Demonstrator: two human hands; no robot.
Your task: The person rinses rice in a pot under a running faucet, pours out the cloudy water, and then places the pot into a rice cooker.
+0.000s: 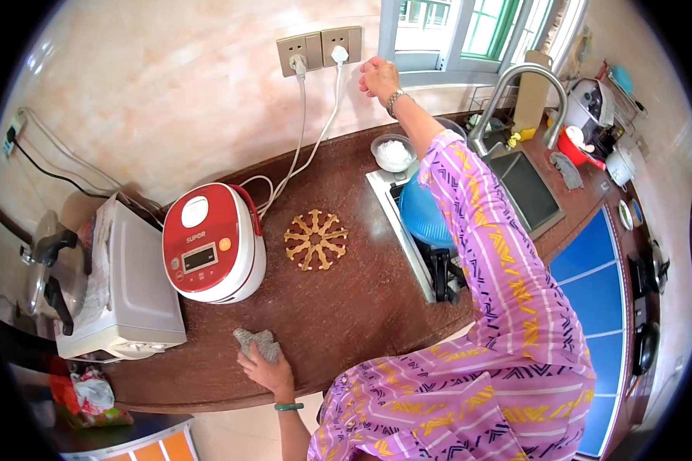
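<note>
My left hand [265,369] holds a grey cloth [258,344] against the brown countertop [323,322], close to its front edge. Up by the wall, my right hand [379,78] is raised beside the window frame, just right of a white plug [339,55] in the wall socket [356,43]. Its fingers are curled, and whether they hold anything cannot be made out. A red and white rice cooker [213,242] stands on the counter, with a round wooden trivet [316,240] to its right. Beneath my right arm are a bowl of white powder [393,153] and a blue lid or basin [424,210].
White cords [303,124] run from the sockets down behind the cooker. A grey oven-like appliance [141,276] stands at left, with a pressure cooker [52,265] near it. At right are a curved faucet [490,109], a sink [525,190] and a red basin [571,148].
</note>
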